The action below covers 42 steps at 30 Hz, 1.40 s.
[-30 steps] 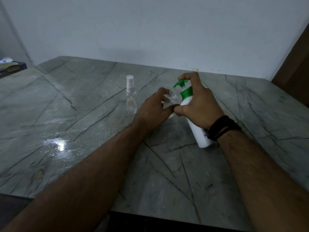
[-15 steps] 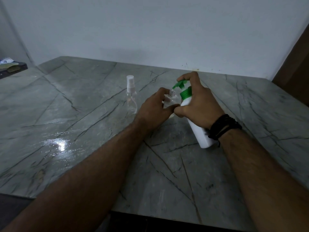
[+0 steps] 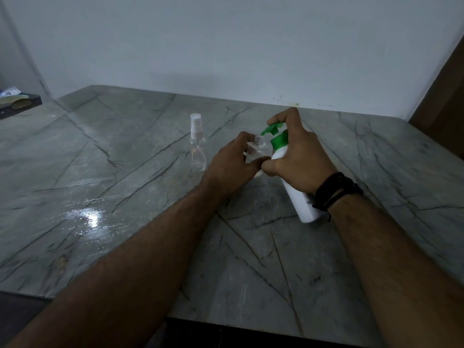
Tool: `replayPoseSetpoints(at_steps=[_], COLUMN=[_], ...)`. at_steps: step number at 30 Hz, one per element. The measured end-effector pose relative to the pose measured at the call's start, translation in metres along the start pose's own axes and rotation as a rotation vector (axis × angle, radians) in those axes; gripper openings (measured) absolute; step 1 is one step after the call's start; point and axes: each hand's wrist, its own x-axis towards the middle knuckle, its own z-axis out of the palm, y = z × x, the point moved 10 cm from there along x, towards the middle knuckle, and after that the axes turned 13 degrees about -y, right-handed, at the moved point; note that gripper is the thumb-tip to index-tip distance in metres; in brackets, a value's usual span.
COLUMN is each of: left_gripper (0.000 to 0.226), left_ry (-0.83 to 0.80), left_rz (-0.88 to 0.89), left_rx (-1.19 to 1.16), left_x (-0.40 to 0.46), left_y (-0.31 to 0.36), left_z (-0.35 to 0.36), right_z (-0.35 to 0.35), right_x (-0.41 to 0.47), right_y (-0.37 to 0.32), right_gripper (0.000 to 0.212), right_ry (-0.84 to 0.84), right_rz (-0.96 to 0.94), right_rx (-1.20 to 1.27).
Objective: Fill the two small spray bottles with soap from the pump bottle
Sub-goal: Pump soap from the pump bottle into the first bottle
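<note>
Grey veined marble counter (image 3: 125, 187), dim light. Left hand (image 3: 233, 167) wrapped around the small clear uncapped spray bottle (image 3: 258, 149), which stands roughly mid-counter, nearer the back edge than the front; its open threaded neck points up. Right hand (image 3: 298, 156) grips the white pump bottle with green collar and green pump head (image 3: 301, 199) by its upper body, forefinger laid over the pump head. Pump bottle's long axis is tilted: base toward the person and to the right, close to the counter or on it, cannot tell which; top leaning forward-left. Key relation: green nozzle tip sits just above and just right of the open neck, not clearly centred over it. The coming press likely calls for nudging the spout left so soap drops into the mouth, not down the shoulder. Second clear spray bottle with white sprayer cap (image 3: 197, 144) stands upright to the left, apart, capped, apparently empty.
</note>
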Motion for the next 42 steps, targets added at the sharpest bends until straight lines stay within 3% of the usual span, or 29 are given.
replayPoseSetpoints(at_steps=[42], left_gripper=[0.044], left_ry=[0.003], left_rz=[0.012], left_rx=[-0.005], left_x=[0.0011], left_y=[-0.0029], left_z=[0.0], right_z=[0.001], right_x=[0.0], right_y=[0.0009], right_gripper=[0.076], right_ry=[0.02], right_rz=[0.011], right_rx=[-0.036])
